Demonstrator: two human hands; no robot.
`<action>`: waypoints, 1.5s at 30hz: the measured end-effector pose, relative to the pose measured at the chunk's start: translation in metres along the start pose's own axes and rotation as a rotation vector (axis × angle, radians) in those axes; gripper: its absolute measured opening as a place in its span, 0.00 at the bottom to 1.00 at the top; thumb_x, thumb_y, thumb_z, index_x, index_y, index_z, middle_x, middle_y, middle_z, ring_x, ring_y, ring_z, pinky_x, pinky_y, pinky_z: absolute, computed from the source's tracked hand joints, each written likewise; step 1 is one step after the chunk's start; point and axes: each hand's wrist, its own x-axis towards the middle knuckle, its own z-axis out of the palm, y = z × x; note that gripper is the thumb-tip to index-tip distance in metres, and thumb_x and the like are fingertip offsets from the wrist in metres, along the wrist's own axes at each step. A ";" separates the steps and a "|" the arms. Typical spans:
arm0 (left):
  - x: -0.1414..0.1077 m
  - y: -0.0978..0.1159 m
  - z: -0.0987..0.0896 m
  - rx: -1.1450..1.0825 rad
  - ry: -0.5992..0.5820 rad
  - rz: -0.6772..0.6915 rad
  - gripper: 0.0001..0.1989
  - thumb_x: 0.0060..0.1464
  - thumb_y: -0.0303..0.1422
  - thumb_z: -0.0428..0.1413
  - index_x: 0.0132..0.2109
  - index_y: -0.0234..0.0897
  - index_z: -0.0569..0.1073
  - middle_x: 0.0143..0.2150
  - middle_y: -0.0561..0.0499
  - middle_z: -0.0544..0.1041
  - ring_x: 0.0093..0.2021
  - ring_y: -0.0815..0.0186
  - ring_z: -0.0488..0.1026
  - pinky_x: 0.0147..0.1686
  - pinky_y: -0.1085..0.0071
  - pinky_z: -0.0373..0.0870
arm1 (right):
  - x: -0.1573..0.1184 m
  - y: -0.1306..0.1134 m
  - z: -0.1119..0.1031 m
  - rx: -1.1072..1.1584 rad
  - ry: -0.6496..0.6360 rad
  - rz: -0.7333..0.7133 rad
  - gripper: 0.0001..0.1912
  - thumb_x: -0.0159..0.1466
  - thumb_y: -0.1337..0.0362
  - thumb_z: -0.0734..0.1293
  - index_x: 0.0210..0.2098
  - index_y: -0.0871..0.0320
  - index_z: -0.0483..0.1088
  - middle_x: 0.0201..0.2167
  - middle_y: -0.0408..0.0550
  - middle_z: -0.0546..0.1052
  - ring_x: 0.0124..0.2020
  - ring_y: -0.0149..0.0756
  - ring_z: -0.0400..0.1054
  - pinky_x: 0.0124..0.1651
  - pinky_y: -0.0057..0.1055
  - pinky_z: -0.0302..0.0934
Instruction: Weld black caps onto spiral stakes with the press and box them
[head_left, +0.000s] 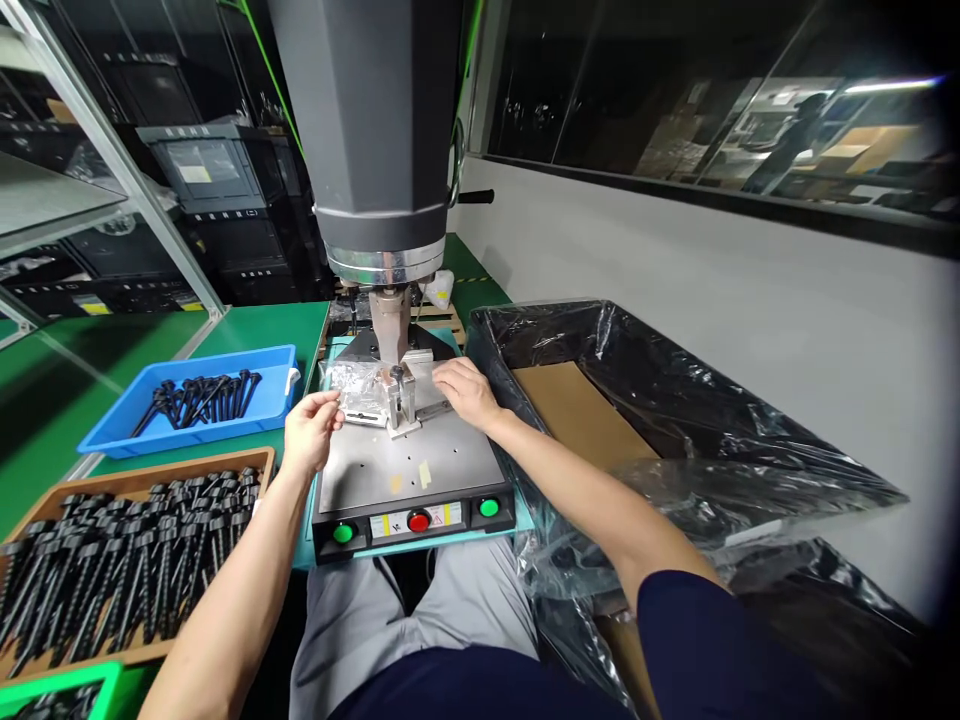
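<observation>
A large grey press head (367, 120) stands over a metal work plate (375, 470). On the plate is a small metal fixture (403, 405) with a black part upright in it, under the press tip (390, 325). My left hand (311, 430) is left of the fixture, finger and thumb pinched at the edge of a clear plastic sheet (356, 385); what lies between the fingertips is too small to tell. To the right of the fixture is my right hand (469, 390), its fingers bent together; whether anything is in them is hidden.
Left are a blue tray (255, 420) and a brown tray (142, 485) of black parts, with a green bin (109, 685) nearer. Green and red buttons (418, 520) line the plate's front. At right stands a box lined with black plastic (705, 400).
</observation>
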 end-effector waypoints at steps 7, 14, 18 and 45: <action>-0.057 -0.009 -0.021 0.221 -0.086 -0.133 0.10 0.46 0.37 0.63 0.35 0.38 0.77 0.22 0.52 0.73 0.22 0.68 0.69 0.24 0.72 0.65 | -0.032 -0.017 -0.027 0.033 -0.365 -0.130 0.11 0.69 0.66 0.61 0.34 0.55 0.75 0.37 0.50 0.77 0.44 0.40 0.64 0.45 0.35 0.64; -0.085 -0.009 -0.039 0.464 -0.203 -0.162 0.07 0.46 0.40 0.63 0.30 0.42 0.79 0.33 0.48 0.79 0.37 0.59 0.76 0.42 0.64 0.72 | -0.053 -0.033 -0.039 0.104 -0.663 -0.110 0.09 0.64 0.72 0.64 0.39 0.57 0.77 0.39 0.52 0.76 0.44 0.42 0.65 0.47 0.37 0.64; -0.091 -0.002 -0.047 0.495 -0.361 -0.240 0.08 0.49 0.41 0.62 0.31 0.43 0.79 0.34 0.48 0.79 0.37 0.59 0.76 0.42 0.64 0.72 | -0.040 -0.018 -0.058 0.377 -1.042 0.126 0.25 0.52 0.75 0.72 0.48 0.55 0.76 0.44 0.50 0.78 0.45 0.42 0.71 0.47 0.35 0.66; 0.135 -0.008 0.048 0.198 -0.051 -0.211 0.11 0.39 0.28 0.68 0.29 0.32 0.74 0.22 0.49 0.75 0.20 0.68 0.72 0.23 0.72 0.70 | 0.095 0.056 0.064 0.720 -0.060 1.237 0.04 0.64 0.68 0.63 0.37 0.55 0.61 0.21 0.36 0.70 0.16 0.22 0.60 0.21 0.19 0.53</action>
